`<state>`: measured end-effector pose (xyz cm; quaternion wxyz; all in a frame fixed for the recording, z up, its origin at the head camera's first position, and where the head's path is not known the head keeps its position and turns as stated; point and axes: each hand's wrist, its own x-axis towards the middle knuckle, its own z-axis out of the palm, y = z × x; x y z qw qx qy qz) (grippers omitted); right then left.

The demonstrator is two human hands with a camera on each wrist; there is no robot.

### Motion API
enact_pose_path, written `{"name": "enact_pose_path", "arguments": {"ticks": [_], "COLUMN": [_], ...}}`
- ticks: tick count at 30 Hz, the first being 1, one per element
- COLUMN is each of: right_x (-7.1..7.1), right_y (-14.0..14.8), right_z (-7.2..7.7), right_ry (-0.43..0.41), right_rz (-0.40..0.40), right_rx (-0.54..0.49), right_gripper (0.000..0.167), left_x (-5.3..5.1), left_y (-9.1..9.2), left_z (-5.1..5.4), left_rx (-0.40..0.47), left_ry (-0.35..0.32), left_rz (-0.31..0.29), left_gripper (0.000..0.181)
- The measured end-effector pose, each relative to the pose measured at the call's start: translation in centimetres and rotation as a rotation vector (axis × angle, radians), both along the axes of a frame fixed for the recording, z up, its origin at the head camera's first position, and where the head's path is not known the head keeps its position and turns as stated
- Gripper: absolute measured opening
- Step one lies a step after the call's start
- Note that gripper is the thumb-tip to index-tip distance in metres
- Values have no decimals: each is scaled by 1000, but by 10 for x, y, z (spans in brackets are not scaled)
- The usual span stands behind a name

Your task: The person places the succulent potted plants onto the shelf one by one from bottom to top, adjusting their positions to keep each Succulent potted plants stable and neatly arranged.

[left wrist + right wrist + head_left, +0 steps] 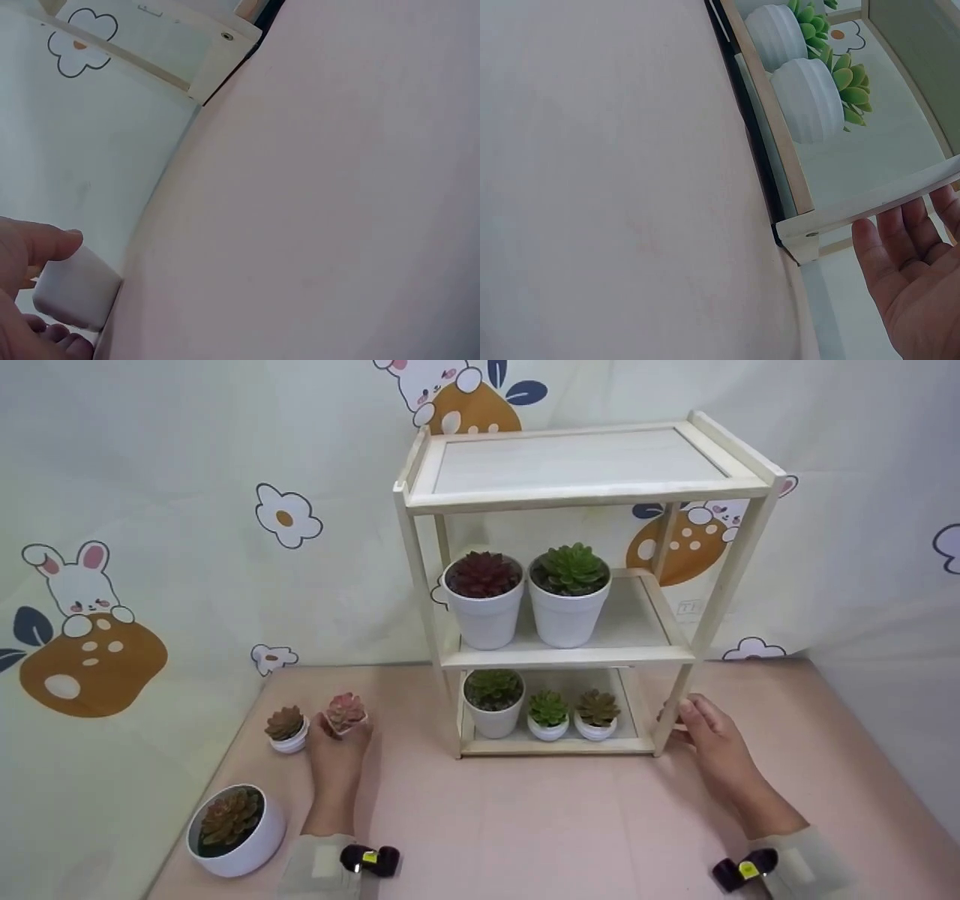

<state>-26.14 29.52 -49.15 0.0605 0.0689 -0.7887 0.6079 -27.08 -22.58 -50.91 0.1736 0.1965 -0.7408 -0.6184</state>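
With twelve o'clock at the far side, our left hand (336,757) grips the pink plant (346,709) by its white pot, at the table's (540,825) left. From there the brown plant (286,723) stands at nine, just beside our hand, and the big pot (253,846) between seven and eight. The rack (562,658) is at three, five pots on its lower two shelves, its left posts rising between our hands. Our right hand (716,750) touches its right front post; whether the fingers close round it, we cannot tell.

The left wrist view hides the pink leaves but shows the pot's smooth side; the right wrist view shows a dark strip under the rack, hidden from the head view.

The left table edge runs near the brown plant; the wall (187,472) closes twelve. Open room spreads from four to six.
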Motion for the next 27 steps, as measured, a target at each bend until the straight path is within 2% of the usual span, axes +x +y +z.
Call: {"name": "enact_pose_path", "arguments": {"ticks": [5,15,21,27], "right_x": [0,-1,-1,0], "right_y": [-1,-1,-2,-1], "right_z": [0,1,1,0], "right_ry": [-2,-1,1,-3], "right_rz": [-3,4,2,1], "right_rx": [-10,-23,-10,-18], "right_gripper": [46,47,50,50], "left_x": [-2,-2,0,2], "left_y": [-2,1,2,2], "left_z": [-3,-5,-4,-2], "left_rx": [-35,-18,-3,8], "left_ry": [23,51,31,-12], "left_rz": [-7,19,32,10], "left_gripper": [69,66,68,68]}}
